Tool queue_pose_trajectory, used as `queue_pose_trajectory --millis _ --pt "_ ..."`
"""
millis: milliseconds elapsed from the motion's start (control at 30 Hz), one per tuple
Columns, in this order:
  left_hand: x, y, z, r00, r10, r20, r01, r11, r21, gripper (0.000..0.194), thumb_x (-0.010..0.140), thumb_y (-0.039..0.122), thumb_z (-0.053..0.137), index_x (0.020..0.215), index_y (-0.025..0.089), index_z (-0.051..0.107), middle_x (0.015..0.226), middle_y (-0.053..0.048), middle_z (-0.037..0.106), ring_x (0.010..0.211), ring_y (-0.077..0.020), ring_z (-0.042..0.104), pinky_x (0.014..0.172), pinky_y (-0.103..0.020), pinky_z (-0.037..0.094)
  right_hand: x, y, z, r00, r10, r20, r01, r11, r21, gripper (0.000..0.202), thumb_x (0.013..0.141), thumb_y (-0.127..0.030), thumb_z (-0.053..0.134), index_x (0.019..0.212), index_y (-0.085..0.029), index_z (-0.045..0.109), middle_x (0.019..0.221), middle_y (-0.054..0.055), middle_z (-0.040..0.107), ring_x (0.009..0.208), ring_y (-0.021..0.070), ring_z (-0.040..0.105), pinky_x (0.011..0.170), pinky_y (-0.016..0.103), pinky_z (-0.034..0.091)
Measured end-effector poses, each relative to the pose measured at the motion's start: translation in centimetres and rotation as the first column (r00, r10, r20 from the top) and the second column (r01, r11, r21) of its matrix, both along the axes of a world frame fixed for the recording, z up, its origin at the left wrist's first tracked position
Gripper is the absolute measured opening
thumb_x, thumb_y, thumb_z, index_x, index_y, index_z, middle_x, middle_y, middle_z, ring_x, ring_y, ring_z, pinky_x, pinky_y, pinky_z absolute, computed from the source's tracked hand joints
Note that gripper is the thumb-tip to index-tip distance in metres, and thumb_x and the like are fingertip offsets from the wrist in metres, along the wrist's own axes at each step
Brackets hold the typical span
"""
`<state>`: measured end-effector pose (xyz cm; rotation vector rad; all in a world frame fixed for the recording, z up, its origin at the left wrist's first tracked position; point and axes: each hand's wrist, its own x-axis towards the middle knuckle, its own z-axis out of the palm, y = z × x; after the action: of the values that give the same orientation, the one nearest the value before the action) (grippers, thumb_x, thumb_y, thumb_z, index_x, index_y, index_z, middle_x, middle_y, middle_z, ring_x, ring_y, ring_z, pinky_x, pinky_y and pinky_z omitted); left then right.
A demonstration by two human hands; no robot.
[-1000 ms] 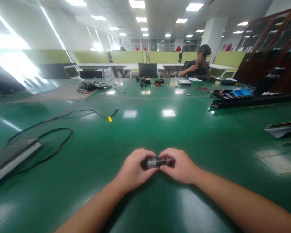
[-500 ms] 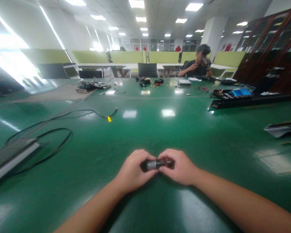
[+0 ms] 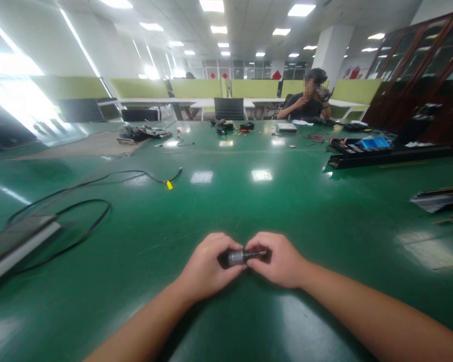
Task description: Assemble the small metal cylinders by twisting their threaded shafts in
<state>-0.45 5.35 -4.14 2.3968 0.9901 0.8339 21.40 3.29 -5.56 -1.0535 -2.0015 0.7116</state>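
A small cylindrical metal part (image 3: 238, 257), silver in the middle and dark at its ends, lies crosswise between both my hands just above the green table (image 3: 249, 201). My left hand (image 3: 206, 265) grips its left end with curled fingers. My right hand (image 3: 281, 259) pinches its right, thinner end. The two hands almost touch around it, and most of the part is hidden by my fingers.
A flat grey device (image 3: 15, 244) with looping black cables (image 3: 86, 206) lies at the left. Black rails (image 3: 385, 156) and dark parts (image 3: 438, 198) lie at the right. A seated person (image 3: 305, 103) works at the far end among small tools (image 3: 226, 126).
My hands and the part have stayed almost where they were; they sit only slightly lower in view. Nothing else on the table has moved.
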Motion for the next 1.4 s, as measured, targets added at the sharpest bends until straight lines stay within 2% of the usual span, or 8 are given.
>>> queue_pose_trajectory --millis 433,1100,1400 --pt "0.08 -0.07 0.16 0.998 -0.043 0.042 0.039 0.995 0.088 0.016 0.079 0.023 0.072 0.093 0.021 0.066 0.088 -0.003 0.067 0.085 -0.0179 0.060 0.079 -0.032 0.045 0.00 -0.18 0.45 1.000 0.011 -0.001 -0.011 1.000 -0.014 0.013 0.077 -0.018 0.071 0.090 -0.018 0.070 0.080 0.001 0.066 0.071 0.0146 0.059 0.066 0.026 0.044" --pt "0.08 -0.24 0.22 0.999 -0.026 0.037 0.023 0.996 0.083 0.013 0.079 0.023 0.070 0.090 0.020 0.065 0.087 -0.005 0.067 0.084 -0.0194 0.061 0.078 -0.034 0.045 -0.06 0.00 0.45 0.999 0.032 -0.007 -0.032 0.999 0.013 0.005 0.082 -0.020 0.070 0.087 -0.018 0.071 0.079 0.001 0.067 0.070 0.0146 0.060 0.066 0.025 0.044" --pt "0.12 -0.25 -0.01 0.999 0.016 0.029 -0.018 0.995 0.095 0.012 0.079 0.020 0.070 0.090 0.020 0.065 0.088 -0.004 0.067 0.084 -0.0192 0.060 0.078 -0.034 0.045 0.14 0.05 0.31 1.000 0.013 -0.002 -0.013 1.000 -0.019 0.007 0.082 -0.019 0.070 0.088 -0.017 0.072 0.080 0.002 0.069 0.072 0.0156 0.062 0.068 0.026 0.045"
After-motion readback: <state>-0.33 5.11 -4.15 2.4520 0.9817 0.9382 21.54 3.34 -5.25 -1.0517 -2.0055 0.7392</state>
